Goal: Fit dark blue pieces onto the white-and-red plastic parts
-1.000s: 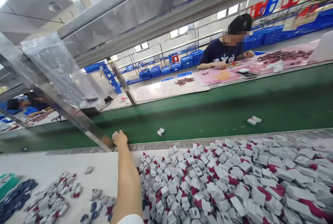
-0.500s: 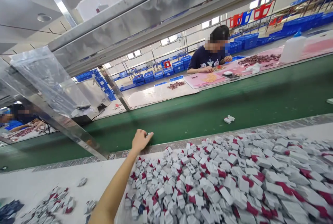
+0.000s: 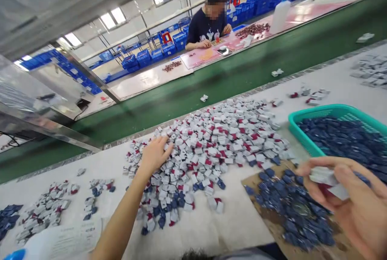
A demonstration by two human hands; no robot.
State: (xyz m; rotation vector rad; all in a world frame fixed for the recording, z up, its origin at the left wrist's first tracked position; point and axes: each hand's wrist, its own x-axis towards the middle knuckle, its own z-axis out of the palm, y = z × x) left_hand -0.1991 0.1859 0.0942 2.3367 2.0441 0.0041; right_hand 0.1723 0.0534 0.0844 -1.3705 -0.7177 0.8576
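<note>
My left hand rests on the left side of a heap of small white plastic parts with dark red pieces in them. Its thumb is spread from the fingers; some fingertips are hidden against the heap. At the right, my right hand grips a white plastic part with a dark red piece, between thumb and fingers. A dark blue piece shows beside its fingers. Below that hand, many dark blue pieces lie on brown cardboard.
A green basket of dark blue pieces stands at the right. Beyond the heap runs a green conveyor belt carrying a few white parts. A co-worker sits across it. A white bottle is at lower left; metal posts rise at left.
The view has tilted down and swung right. My left hand has gone from the belt's near edge to the heap. My right hand, holding a white part, and the green basket have come into view.
</note>
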